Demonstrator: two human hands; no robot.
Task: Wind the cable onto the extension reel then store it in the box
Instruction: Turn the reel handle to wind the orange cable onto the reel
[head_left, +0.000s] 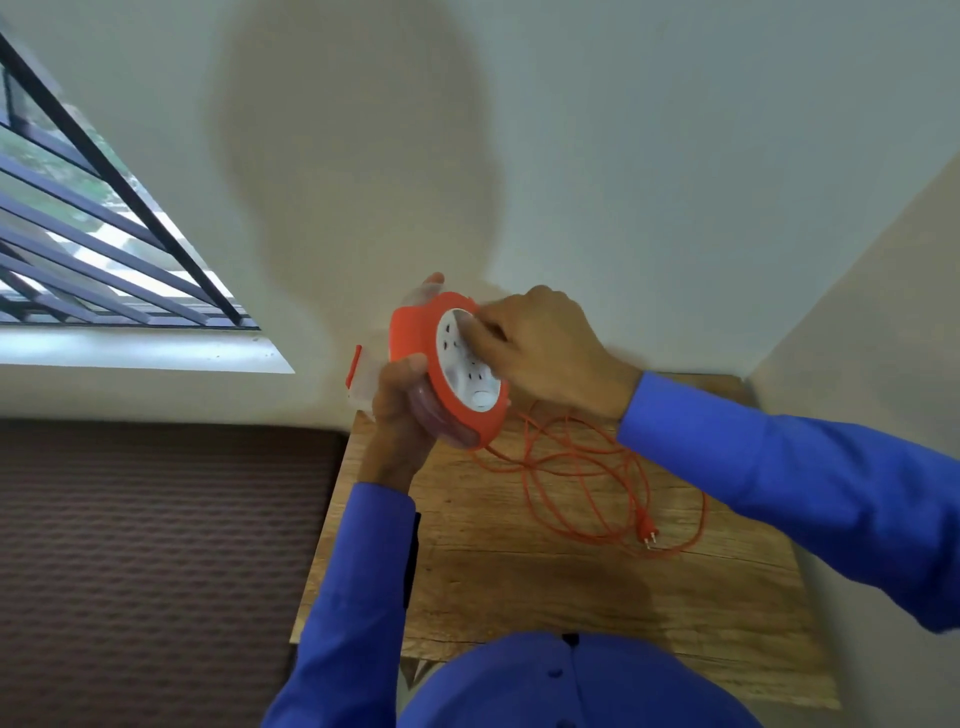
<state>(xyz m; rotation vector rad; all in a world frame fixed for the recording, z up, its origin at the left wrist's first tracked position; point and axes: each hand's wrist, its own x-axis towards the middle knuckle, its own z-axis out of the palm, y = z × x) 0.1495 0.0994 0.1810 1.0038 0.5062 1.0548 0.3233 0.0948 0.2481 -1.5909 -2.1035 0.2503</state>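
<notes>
An orange extension reel (415, 338) with a white socket face is held tilted above the far left of a wooden table (519, 571). My left hand (397, 402) grips its lower rim from underneath. My right hand (540, 348) rests on the white face, fingers closed on something there, blurred. The orange cable (582, 467) lies in loose loops on the table to the right of the reel, its plug (648, 531) at the near end. A clear box (363, 379) with an orange clip stands behind the reel, mostly hidden by my left hand.
The table stands in a corner, with a white wall behind and another at the right. A barred window (104, 234) is at the left above a sill. A dark ribbed surface (156, 545) lies left of the table.
</notes>
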